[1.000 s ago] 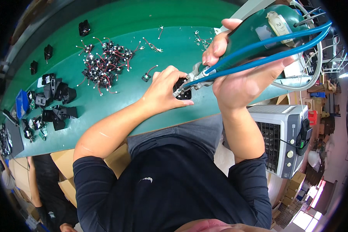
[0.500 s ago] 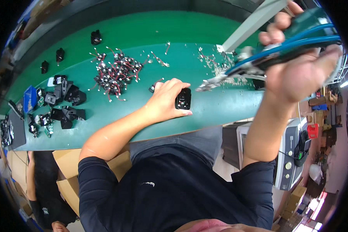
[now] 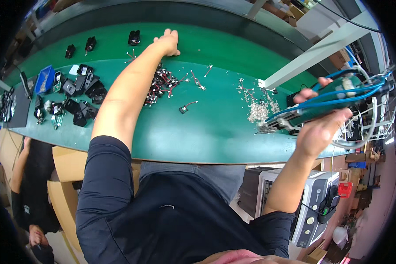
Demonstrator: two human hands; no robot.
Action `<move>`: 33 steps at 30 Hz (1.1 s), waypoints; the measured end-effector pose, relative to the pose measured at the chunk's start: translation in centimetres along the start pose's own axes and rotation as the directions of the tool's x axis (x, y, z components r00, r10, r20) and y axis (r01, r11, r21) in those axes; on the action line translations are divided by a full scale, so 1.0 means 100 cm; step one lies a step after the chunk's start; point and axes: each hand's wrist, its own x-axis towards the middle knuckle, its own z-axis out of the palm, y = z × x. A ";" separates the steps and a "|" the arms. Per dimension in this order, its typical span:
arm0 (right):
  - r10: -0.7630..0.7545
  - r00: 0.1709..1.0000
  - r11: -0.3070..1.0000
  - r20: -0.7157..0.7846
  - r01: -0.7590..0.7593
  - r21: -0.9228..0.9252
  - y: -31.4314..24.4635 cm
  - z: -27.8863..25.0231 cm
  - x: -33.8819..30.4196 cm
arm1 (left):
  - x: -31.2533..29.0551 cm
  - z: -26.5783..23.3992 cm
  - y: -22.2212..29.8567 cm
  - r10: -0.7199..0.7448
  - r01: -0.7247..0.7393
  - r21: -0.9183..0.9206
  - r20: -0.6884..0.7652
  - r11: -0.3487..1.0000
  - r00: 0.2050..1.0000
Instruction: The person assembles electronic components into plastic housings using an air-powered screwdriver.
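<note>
My left hand [image 3: 167, 44] reaches far across to the bright green strip at the back. Its fingers are bent downward, and whatever they hold is hidden beneath them. My right hand [image 3: 314, 132] grips a handheld tool [image 3: 334, 94] with a green body, blue hoses and a metal nose. The nose points left, close beside a heap of small silver parts [image 3: 259, 111]. Under my left forearm lies a pile of small black parts with red and black wires [image 3: 163, 83], partly hidden. One single wired black part [image 3: 184, 109] lies apart on the green table.
Black housings [image 3: 81, 88] and a blue bin [image 3: 44, 80] stand at the left. Several black units [image 3: 134, 38] sit along the back strip [image 3: 215, 42]. A pale metal post [image 3: 314, 57] slants over the right side. Another person [image 3: 37, 189] is at lower left.
My left hand has gone from the table's middle to the far strip; the black case it held no longer shows. My right hand and the tool have come lower. The view has shifted.
</note>
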 end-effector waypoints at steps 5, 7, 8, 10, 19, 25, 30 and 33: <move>-0.598 0.782 0.674 0.174 0.609 -0.418 -0.019 0.000 -0.032 | -0.079 -0.071 -0.024 0.283 -0.281 0.058 -0.362 0.958 0.889; -0.430 0.672 0.684 0.603 0.678 -0.269 -0.001 0.046 -0.056 | -0.132 -0.089 -0.054 0.310 -0.405 -0.114 -0.468 0.907 0.827; -0.274 0.680 0.829 0.680 0.526 -0.192 0.018 0.077 -0.071 | -0.156 -0.092 -0.068 0.305 -0.371 -0.039 -0.494 0.928 0.815; -0.044 0.522 0.870 0.852 0.438 -0.224 0.062 0.099 -0.089 | -0.203 -0.091 -0.104 0.267 -0.295 0.033 -0.527 0.955 0.807; 0.007 0.571 0.832 0.821 0.452 -0.321 0.130 0.121 -0.137 | -0.342 -0.010 -0.148 -0.107 0.118 -0.011 -0.514 0.993 0.851; 0.106 0.726 0.783 0.680 0.360 -0.507 0.106 0.089 -0.159 | -0.337 0.015 -0.138 0.042 0.151 0.270 -0.596 0.951 0.802; 0.162 0.807 0.762 0.568 0.264 -0.592 0.088 0.065 -0.181 | -0.343 0.011 -0.094 0.304 -0.391 -0.092 -0.477 0.916 0.824; 0.164 0.835 0.738 0.525 0.249 -0.627 0.078 0.052 -0.189 | -0.322 -0.008 -0.021 0.614 -0.646 -0.041 -0.272 0.762 0.741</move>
